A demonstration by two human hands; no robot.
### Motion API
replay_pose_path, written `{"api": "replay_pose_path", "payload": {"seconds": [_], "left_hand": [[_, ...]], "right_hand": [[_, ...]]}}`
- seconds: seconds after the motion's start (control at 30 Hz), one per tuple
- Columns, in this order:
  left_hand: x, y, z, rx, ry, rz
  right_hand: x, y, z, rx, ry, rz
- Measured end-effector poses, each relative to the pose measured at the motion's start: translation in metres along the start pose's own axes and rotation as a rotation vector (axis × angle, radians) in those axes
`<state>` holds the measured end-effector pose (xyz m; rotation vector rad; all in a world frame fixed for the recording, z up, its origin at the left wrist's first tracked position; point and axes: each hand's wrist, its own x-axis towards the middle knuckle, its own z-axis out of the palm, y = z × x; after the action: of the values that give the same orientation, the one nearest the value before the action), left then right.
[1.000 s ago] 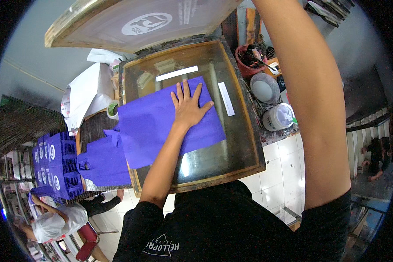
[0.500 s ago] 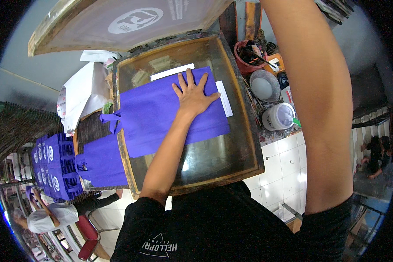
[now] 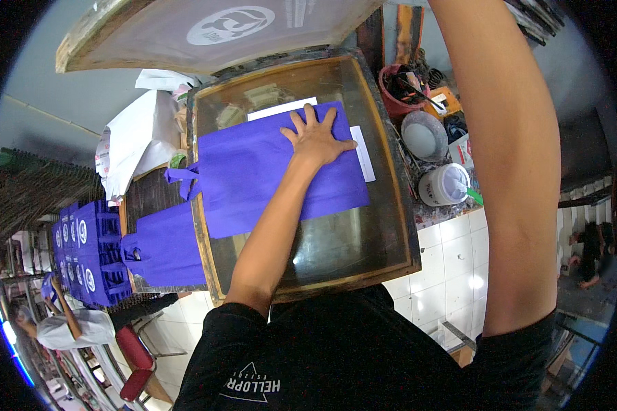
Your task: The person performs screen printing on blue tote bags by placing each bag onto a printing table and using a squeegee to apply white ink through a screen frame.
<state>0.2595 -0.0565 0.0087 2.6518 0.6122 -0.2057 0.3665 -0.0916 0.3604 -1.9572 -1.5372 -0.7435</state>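
My left hand [image 3: 318, 142] lies flat with spread fingers on the upper right part of a purple fabric bag [image 3: 253, 181]. The bag rests on a glass-topped board [image 3: 336, 253], and its strap [image 3: 183, 177] hangs over the left edge. One white strip [image 3: 281, 108] borders the bag's far edge; another white strip [image 3: 363, 154] stands along its right side, near my thumb. Above the board, a printing screen [image 3: 151, 42] with a pale round design is tilted up. My right arm [image 3: 511, 137] reaches past the top edge of the picture, so the right hand is hidden.
More purple bags [image 3: 164, 243] lie left of the board, with printed bags [image 3: 86, 250] stacked beyond. On the right are a red bucket [image 3: 394, 99], a grey bowl [image 3: 424, 135] and a white tub [image 3: 444, 185]. A person [image 3: 75, 329] works at lower left beside a red chair [image 3: 131, 353].
The whole view has shifted slightly, moving the board, bag and screen a little to the right in the picture. My left hand stays spread on the bag.
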Motion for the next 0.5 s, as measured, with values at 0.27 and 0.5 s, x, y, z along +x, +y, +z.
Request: {"api": "replay_pose_path", "payload": {"seconds": [0.27,0.5], "left_hand": [[-0.041,-0.022,-0.052,-0.702,0.448,0.349],[-0.236,-0.085,-0.034,-1.555,0.234,0.118]], "right_hand": [[-0.056,-0.074,-0.018,0.075,-0.235,0.543],[-0.257,-0.108,0.052,0.269,-0.132,0.157]]}}
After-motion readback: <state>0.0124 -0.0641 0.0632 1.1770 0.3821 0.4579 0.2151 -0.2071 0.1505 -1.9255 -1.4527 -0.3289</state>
